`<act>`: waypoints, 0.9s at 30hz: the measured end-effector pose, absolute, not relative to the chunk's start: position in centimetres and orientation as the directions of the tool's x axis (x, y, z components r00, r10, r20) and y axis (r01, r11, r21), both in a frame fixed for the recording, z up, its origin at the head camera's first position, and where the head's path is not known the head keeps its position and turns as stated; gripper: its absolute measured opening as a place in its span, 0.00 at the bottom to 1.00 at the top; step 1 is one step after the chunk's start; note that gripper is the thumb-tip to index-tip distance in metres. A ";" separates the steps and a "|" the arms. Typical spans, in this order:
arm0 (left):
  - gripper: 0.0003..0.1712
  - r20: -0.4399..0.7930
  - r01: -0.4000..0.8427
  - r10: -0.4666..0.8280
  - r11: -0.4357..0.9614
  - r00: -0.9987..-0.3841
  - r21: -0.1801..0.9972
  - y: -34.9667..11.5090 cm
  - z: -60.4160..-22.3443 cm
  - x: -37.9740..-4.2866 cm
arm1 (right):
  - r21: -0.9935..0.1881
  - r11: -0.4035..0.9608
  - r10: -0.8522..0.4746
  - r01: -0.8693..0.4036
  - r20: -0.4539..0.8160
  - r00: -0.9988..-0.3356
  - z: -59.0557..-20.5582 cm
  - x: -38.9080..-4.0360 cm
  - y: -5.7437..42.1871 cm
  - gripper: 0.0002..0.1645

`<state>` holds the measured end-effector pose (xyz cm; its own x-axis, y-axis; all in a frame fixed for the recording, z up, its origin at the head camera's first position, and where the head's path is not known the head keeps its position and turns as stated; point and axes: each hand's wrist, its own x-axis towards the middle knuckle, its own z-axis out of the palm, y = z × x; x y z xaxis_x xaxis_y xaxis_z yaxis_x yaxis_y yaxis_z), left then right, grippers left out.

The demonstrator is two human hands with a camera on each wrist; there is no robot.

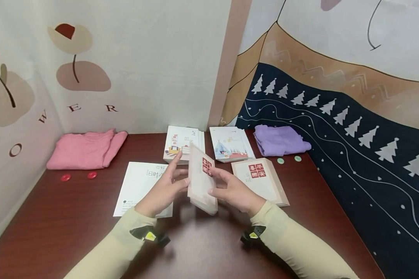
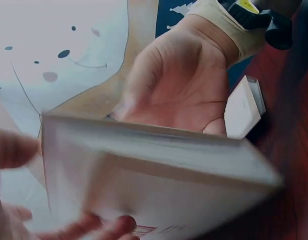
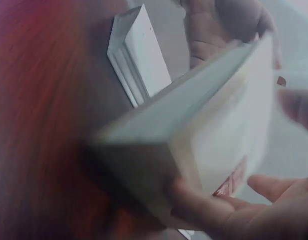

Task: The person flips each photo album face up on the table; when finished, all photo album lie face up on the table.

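In the head view a thick cream book (image 1: 201, 182) with a red square print on its cover stands tilted on edge between the two hands, above the table. My left hand (image 1: 167, 189) holds it from the left, thumb at the book's edge and index finger pointing up. From the right, my right hand (image 1: 239, 192) grips it, with thumb and index finger against the printed cover. The left wrist view shows the page edges of the book (image 2: 159, 150), blurred, with left fingertips on a cover. In the right wrist view the right fingers (image 3: 209, 205) lie near the red print.
A matching cream book (image 1: 262, 190) lies right of the hands, a white book (image 1: 136, 193) left. Two stacks of illustrated books (image 1: 172, 135) (image 1: 230, 141) stand behind. Folded pink cloth (image 1: 85, 151) and purple cloth (image 1: 279, 141) flank them, with red buttons (image 1: 65, 177) and green buttons (image 1: 281, 161) nearby.
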<state>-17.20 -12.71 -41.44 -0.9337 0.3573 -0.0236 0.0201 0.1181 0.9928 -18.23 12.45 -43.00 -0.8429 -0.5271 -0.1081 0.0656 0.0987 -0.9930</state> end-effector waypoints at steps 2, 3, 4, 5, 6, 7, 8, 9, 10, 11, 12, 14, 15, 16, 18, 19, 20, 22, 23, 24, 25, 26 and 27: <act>0.51 0.011 0.040 0.409 0.061 -0.912 0.997 -12.5 -41.6 -17.2 | -0.992 0.031 -0.542 0.121 -0.118 -0.832 -43.0 -18.1 12.5 0.48; 0.50 0.023 0.048 0.438 0.044 -0.898 0.998 -12.4 -41.8 -17.2 | -0.989 0.001 -0.543 0.146 -0.123 -0.831 -42.9 -18.0 12.4 0.49; 0.49 0.025 0.050 0.464 0.040 -0.885 0.998 -12.3 -42.0 -17.2 | -0.988 -0.026 -0.541 0.155 -0.117 -0.833 -42.8 -17.9 12.4 0.51; 0.48 0.020 0.053 0.480 0.055 -0.877 0.997 -12.1 -42.3 -17.2 | -0.988 -0.040 -0.526 0.148 -0.105 -0.844 -42.7 -17.8 12.3 0.52; 0.47 0.013 0.056 0.493 0.073 -0.870 0.996 -12.0 -42.5 -17.2 | -0.990 -0.041 -0.508 0.132 -0.092 -0.856 -42.6 -17.8 12.2 0.54; 0.47 0.006 0.065 0.504 0.098 -0.864 0.993 -11.9 -42.8 -17.2 | -0.994 -0.023 -0.479 0.107 -0.084 -0.874 -42.6 -17.7 12.1 0.56; 0.47 -0.003 0.069 0.511 0.121 -0.860 0.990 -11.8 -43.1 -17.2 | -0.997 0.019 -0.442 0.077 -0.077 -0.894 -42.6 -17.7 11.9 0.58; 0.47 -0.009 0.075 0.513 0.143 -0.858 0.987 -11.7 -43.4 -17.2 | -0.996 0.076 -0.399 0.052 -0.078 -0.914 -42.7 -17.7 11.8 0.60; 0.47 -0.019 0.079 0.506 0.170 -0.862 0.982 -11.6 -43.7 -17.2 | -0.990 0.136 -0.356 0.028 -0.076 -0.931 -42.8 -17.7 11.8 0.62; 0.47 -0.025 0.084 0.491 0.199 -0.871 0.976 -11.6 -44.0 -17.3 | -0.980 0.200 -0.313 0.020 -0.083 -0.946 -43.0 -17.7 11.8 0.64; 0.47 -0.028 0.088 0.480 0.217 -0.877 0.972 -11.6 -44.1 -17.3 | -0.966 0.258 -0.277 0.018 -0.092 -0.956 -43.2 -17.7 11.8 0.65; 0.47 -0.054 0.067 0.438 0.257 -0.897 0.964 -11.7 -44.5 -17.4 | -0.942 0.335 -0.228 0.017 -0.099 -0.969 -43.5 -17.6 11.8 0.66; 0.47 -0.070 0.056 0.409 0.287 -0.910 0.956 -11.8 -44.6 -17.4 | -0.935 0.353 -0.212 0.019 -0.100 -0.972 -43.7 -17.6 11.9 0.66; 0.47 -0.090 0.039 0.376 0.322 -0.922 0.946 -11.8 -44.7 -17.4 | -0.930 0.368 -0.198 0.019 -0.098 -0.975 -43.9 -17.6 12.0 0.67; 0.47 -0.126 0.000 0.322 0.365 -0.938 0.931 -12.0 -44.7 -17.4 | -0.923 0.385 -0.169 0.021 -0.093 -0.981 -44.1 -17.5 12.1 0.68; 0.47 -0.144 -0.021 0.299 0.379 -0.943 0.925 -12.1 -44.7 -17.4 | -0.919 0.393 -0.159 0.023 -0.092 -0.983 -44.2 -17.5 12.1 0.68; 0.47 -0.154 -0.034 0.283 0.390 -0.947 0.920 -12.2 -44.6 -17.4 | -0.915 0.402 -0.151 0.030 -0.098 -0.984 -44.4 -17.5 12.1 0.68; 0.46 -0.170 -0.055 0.260 0.399 -0.950 0.915 -12.4 -44.5 -17.4 | -0.909 0.414 -0.145 0.044 -0.114 -0.983 -44.7 -17.6 12.1 0.67; 0.46 -0.170 -0.056 0.258 0.397 -0.951 0.916 -12.5 -44.4 -17.3 | -0.909 0.413 -0.148 0.051 -0.122 -0.981 -44.8 -17.6 12.1 0.66; 0.46 -0.169 -0.054 0.255 0.403 -0.952 0.913 -12.5 -44.3 -17.3 | -0.910 0.410 -0.156 0.058 -0.132 -0.979 -44.9 -17.6 12.1 0.65; 0.46 -0.166 -0.050 0.257 0.406 -0.952 0.912 -12.6 -44.2 -17.3 | -0.911 0.407 -0.165 0.063 -0.141 -0.976 -45.1 -17.7 12.1 0.63; 0.46 -0.166 -0.049 0.253 0.413 -0.953 0.909 -12.6 -44.1 -17.2 | -0.916 0.394 -0.177 0.070 -0.150 -0.973 -45.2 -17.8 12.1 0.62; 0.46 -0.166 -0.046 0.249 0.424 -0.954 0.904 -12.7 -44.0 -17.2 | -0.923 0.378 -0.191 0.069 -0.151 -0.970 -45.3 -17.8 12.2 0.61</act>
